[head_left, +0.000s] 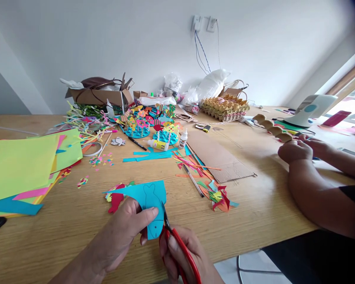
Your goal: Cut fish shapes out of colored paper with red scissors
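My left hand [127, 225] pinches a piece of blue paper [136, 192] between thumb and fingers, above the front of the table. A fish outline with a dot for an eye is drawn on the paper in dark lines. My right hand [186, 252] is wrapped round the red handles of a pair of scissors [166, 221]. The blades point up and away from me, at the right edge of the paper beside the outline. Red and other coloured paper scraps [116, 201] lie partly hidden behind my left hand.
Coloured paper sheets [20, 165] are stacked at left. Ahead stand paper fish models [137, 132], a glue bottle [183, 140] and a glue tube [158, 144]. A pen [193, 180] and cardboard [215, 156] lie to the right. Another person's hands [296, 152] hold an egg-carton strip [272, 128].
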`<act>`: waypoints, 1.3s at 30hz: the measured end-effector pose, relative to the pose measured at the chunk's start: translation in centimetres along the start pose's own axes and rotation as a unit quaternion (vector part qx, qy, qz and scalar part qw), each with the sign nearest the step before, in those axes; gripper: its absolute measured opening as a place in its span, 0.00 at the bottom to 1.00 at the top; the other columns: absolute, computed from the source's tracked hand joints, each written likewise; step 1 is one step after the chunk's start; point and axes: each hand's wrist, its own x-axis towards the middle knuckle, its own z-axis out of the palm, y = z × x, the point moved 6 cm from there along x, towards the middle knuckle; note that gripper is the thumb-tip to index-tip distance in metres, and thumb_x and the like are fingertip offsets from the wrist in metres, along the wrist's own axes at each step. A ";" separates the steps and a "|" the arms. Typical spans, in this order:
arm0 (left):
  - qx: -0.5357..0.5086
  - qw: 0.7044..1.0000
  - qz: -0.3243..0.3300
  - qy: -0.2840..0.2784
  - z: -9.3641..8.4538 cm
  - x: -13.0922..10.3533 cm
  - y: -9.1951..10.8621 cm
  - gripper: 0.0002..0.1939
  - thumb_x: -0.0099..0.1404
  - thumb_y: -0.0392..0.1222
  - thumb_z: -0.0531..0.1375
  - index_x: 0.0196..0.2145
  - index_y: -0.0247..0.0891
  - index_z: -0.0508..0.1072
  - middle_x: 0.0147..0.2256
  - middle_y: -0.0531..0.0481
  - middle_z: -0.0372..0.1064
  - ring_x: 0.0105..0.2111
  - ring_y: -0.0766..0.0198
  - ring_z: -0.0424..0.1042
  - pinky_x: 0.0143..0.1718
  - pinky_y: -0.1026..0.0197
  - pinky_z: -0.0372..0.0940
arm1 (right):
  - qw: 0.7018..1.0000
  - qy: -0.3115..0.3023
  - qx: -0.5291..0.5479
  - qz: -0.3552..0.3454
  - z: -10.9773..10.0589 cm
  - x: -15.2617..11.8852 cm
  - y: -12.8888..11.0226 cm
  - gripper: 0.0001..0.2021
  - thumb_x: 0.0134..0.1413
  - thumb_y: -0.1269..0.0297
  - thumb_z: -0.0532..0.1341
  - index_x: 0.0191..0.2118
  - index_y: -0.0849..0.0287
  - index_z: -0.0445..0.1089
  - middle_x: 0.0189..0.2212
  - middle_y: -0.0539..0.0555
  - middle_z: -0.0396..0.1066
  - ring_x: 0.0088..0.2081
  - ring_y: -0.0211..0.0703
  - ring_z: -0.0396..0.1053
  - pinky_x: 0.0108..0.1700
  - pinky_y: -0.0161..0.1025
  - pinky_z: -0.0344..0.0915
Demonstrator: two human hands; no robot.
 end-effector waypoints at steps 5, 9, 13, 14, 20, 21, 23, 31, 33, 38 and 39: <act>0.002 0.999 0.000 0.035 -0.4 0.1 -0.3 0.16 0.55 0.46 0.58 0.16 0.39 0.58 0.14 0.59 0.54 0.17 0.70 0.53 0.15 0.69 0.54 | 1.000 -0.003 0.003 -0.002 0.1 0.1 0.2 0.26 0.50 0.39 0.53 0.25 0.62 0.62 0.10 0.43 0.54 0.11 0.28 0.48 0.13 0.27 0.43; 0.014 0.999 0.006 0.045 -0.3 0.1 -0.2 0.18 0.54 0.47 0.58 0.14 0.39 0.58 0.13 0.58 0.53 0.16 0.71 0.53 0.16 0.69 0.53 | 1.000 0.005 0.011 -0.002 0.2 0.0 0.2 0.25 0.50 0.39 0.53 0.25 0.61 0.62 0.09 0.42 0.53 0.11 0.28 0.47 0.13 0.27 0.43; 0.017 0.999 0.010 0.049 -0.1 0.1 0.0 0.17 0.54 0.46 0.58 0.14 0.39 0.57 0.13 0.59 0.53 0.15 0.71 0.52 0.15 0.69 0.52 | 1.000 0.009 0.007 0.000 0.2 0.0 -0.2 0.25 0.51 0.40 0.53 0.24 0.61 0.61 0.10 0.42 0.53 0.12 0.28 0.48 0.15 0.27 0.44; 0.018 0.999 0.013 0.046 -0.1 0.1 0.1 0.17 0.54 0.46 0.57 0.15 0.39 0.57 0.13 0.59 0.53 0.15 0.71 0.52 0.15 0.69 0.52 | 1.000 0.007 0.002 0.000 0.2 0.0 -0.2 0.25 0.51 0.40 0.53 0.23 0.61 0.60 0.10 0.43 0.53 0.12 0.28 0.48 0.15 0.27 0.43; 0.024 0.999 0.022 0.029 0.2 0.2 0.2 0.17 0.56 0.45 0.56 0.16 0.40 0.55 0.13 0.59 0.52 0.16 0.72 0.52 0.15 0.70 0.52 | 1.000 0.002 -0.011 -0.007 0.2 0.0 -0.1 0.26 0.51 0.39 0.52 0.23 0.61 0.60 0.10 0.43 0.54 0.12 0.29 0.48 0.15 0.28 0.44; 0.023 0.999 0.020 0.029 0.2 0.2 0.2 0.17 0.56 0.45 0.56 0.16 0.40 0.55 0.13 0.59 0.52 0.16 0.71 0.52 0.15 0.69 0.52 | 1.000 0.007 -0.004 -0.003 0.2 0.0 0.0 0.26 0.51 0.39 0.53 0.24 0.61 0.61 0.10 0.43 0.53 0.12 0.29 0.48 0.15 0.28 0.44; 0.020 0.999 0.017 0.031 0.1 0.2 0.0 0.17 0.56 0.46 0.56 0.16 0.40 0.55 0.13 0.59 0.52 0.16 0.71 0.51 0.15 0.69 0.51 | 1.000 0.013 0.010 0.005 0.2 0.0 0.2 0.26 0.50 0.39 0.53 0.24 0.61 0.61 0.10 0.42 0.52 0.12 0.29 0.48 0.15 0.28 0.43; 0.000 0.999 0.023 0.028 0.0 0.2 -0.1 0.17 0.56 0.45 0.57 0.16 0.40 0.55 0.14 0.60 0.52 0.16 0.71 0.51 0.15 0.70 0.52 | 1.000 0.017 0.009 -0.011 0.3 0.1 0.6 0.26 0.51 0.39 0.53 0.20 0.59 0.55 0.10 0.42 0.51 0.12 0.27 0.46 0.13 0.27 0.41; -0.002 0.999 0.024 0.025 0.1 0.2 0.0 0.16 0.56 0.45 0.56 0.16 0.40 0.56 0.14 0.60 0.52 0.16 0.71 0.51 0.15 0.70 0.52 | 1.000 0.022 0.008 -0.011 0.3 0.2 0.7 0.26 0.51 0.39 0.53 0.19 0.59 0.55 0.09 0.41 0.50 0.11 0.27 0.45 0.13 0.28 0.40; 0.001 1.000 0.027 0.012 0.1 0.1 0.2 0.16 0.57 0.43 0.56 0.16 0.40 0.56 0.13 0.60 0.52 0.16 0.72 0.50 0.15 0.70 0.51 | 1.000 0.024 -0.006 -0.003 0.3 0.1 0.3 0.27 0.50 0.38 0.53 0.19 0.59 0.56 0.09 0.42 0.50 0.12 0.27 0.46 0.13 0.28 0.41; 0.001 1.000 0.028 0.010 0.2 0.0 0.3 0.16 0.58 0.43 0.55 0.16 0.40 0.56 0.13 0.60 0.52 0.16 0.72 0.50 0.15 0.70 0.51 | 1.000 0.024 -0.009 -0.004 0.3 0.1 0.2 0.27 0.50 0.38 0.53 0.19 0.59 0.56 0.10 0.42 0.50 0.12 0.27 0.46 0.13 0.28 0.41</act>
